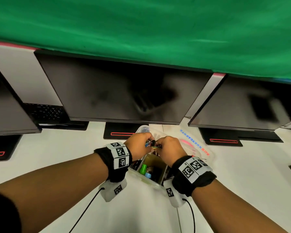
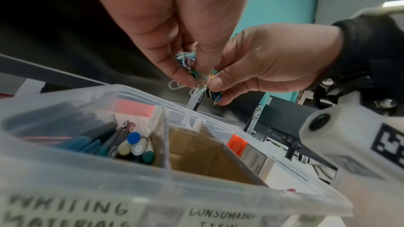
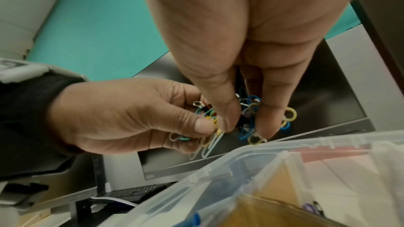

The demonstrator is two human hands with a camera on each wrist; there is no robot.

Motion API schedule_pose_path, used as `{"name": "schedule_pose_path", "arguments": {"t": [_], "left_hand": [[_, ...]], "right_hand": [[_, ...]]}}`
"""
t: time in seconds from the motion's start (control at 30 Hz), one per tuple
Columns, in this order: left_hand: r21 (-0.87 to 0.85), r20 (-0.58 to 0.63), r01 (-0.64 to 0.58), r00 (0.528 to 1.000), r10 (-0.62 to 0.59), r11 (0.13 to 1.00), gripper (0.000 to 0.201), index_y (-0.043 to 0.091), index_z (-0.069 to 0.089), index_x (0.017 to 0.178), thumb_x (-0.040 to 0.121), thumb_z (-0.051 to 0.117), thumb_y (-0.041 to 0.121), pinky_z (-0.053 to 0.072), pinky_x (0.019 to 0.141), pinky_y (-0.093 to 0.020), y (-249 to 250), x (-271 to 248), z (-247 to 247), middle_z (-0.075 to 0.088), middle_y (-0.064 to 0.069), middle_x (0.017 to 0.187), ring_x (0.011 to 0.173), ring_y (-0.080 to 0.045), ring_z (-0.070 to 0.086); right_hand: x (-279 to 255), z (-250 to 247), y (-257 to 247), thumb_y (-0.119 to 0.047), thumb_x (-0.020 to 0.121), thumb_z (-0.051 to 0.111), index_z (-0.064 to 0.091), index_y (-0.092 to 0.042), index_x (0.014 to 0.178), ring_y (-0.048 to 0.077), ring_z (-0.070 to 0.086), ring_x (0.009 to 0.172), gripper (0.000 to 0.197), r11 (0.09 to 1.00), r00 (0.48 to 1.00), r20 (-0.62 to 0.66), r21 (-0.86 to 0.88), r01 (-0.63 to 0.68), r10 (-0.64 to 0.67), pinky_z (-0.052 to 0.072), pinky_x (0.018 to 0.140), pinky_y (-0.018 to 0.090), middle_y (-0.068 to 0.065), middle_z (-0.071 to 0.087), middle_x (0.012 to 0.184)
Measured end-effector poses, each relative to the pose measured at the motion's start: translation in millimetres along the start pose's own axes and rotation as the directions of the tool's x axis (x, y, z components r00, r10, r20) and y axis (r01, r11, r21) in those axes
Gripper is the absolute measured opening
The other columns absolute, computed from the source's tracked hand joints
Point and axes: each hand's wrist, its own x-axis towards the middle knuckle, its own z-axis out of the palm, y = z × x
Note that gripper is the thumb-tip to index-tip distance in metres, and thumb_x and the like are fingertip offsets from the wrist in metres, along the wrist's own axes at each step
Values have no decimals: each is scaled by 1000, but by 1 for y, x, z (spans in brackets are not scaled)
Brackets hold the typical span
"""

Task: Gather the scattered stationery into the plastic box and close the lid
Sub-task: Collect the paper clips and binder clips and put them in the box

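Both hands hover together just above the clear plastic box [image 1: 152, 183]. My left hand [image 1: 140, 142] pinches a bunch of coloured paper clips [image 2: 188, 62], and my right hand [image 1: 168, 148] pinches another bunch of paper clips [image 3: 251, 110]; the two bunches touch between the fingertips. In the left wrist view the box [image 2: 153, 196] shows labelled compartments: pens and markers [image 2: 129, 146] on the left, a cardboard-lined middle section [image 2: 196, 149], small packets [image 2: 251, 154] on the right. The box's transparent lid [image 1: 198, 145] lies on the white desk just right of the box.
Three dark monitors stand behind the box, the middle monitor [image 1: 124, 91] closest to my hands, its base [image 1: 119, 133] just left of the box. A keyboard [image 1: 44, 111] sits back left. Wrist camera cables [image 1: 84, 211] trail over the white desk [image 1: 57, 148].
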Motion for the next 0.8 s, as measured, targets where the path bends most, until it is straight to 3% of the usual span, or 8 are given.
{"name": "schedule_pose_path", "arguments": {"t": [0.13,0.27,0.43,0.57,0.63,0.73,0.8], "left_hand": [[20,-21,-4,1000,4,1000,24,16,61,109,85,61,13,47,82,-24,9,19,14,67,-4,108,100,-21,62],[-7,-35,57,998,-57,998,24,19,62,108,84,63,16,54,86,-31,8,38,31,68,-2,106,96,-19,64],[-57,11,81,997,-81,995,32,20,59,115,84,66,17,51,87,-27,8,51,40,67,-1,113,102,-18,63],[-183,63,127,991,-118,975,40,13,56,123,86,57,-1,52,92,-29,2,55,41,61,-9,120,109,-22,60],[-191,83,120,991,-106,974,43,7,54,124,86,49,-11,50,92,-28,-3,54,38,59,-14,120,110,-25,59],[-214,34,65,998,-59,975,30,-5,56,118,90,43,-6,46,77,-21,-9,52,31,60,-9,93,85,-16,58],[-251,-26,80,996,-89,965,24,-2,62,102,92,41,1,40,64,-16,-12,47,24,55,-2,79,70,-9,52]], "right_hand": [[10,-3,18,-6,87,54,72,-11,96,29,64,87,20,999,1000,-9,20,-26,26,52,82,29,14,70,93],[21,-2,33,-7,87,55,71,-11,101,28,64,92,22,998,999,4,41,-50,49,50,86,30,13,71,98],[34,3,47,-9,85,61,70,-14,104,25,64,95,21,993,997,7,87,-80,80,48,84,29,10,71,101],[39,7,54,-3,83,63,63,-18,119,23,61,109,39,986,995,12,130,-105,104,47,94,29,7,66,118],[40,9,57,-1,82,62,63,-20,119,22,60,111,41,981,992,5,148,-123,123,46,94,27,7,65,121],[39,10,57,2,82,58,68,-18,109,23,63,99,35,967,987,-31,204,-150,159,48,87,26,9,67,114],[37,11,51,4,82,55,69,-17,101,22,61,85,31,954,984,-55,263,-147,167,49,82,25,10,68,108]]}}
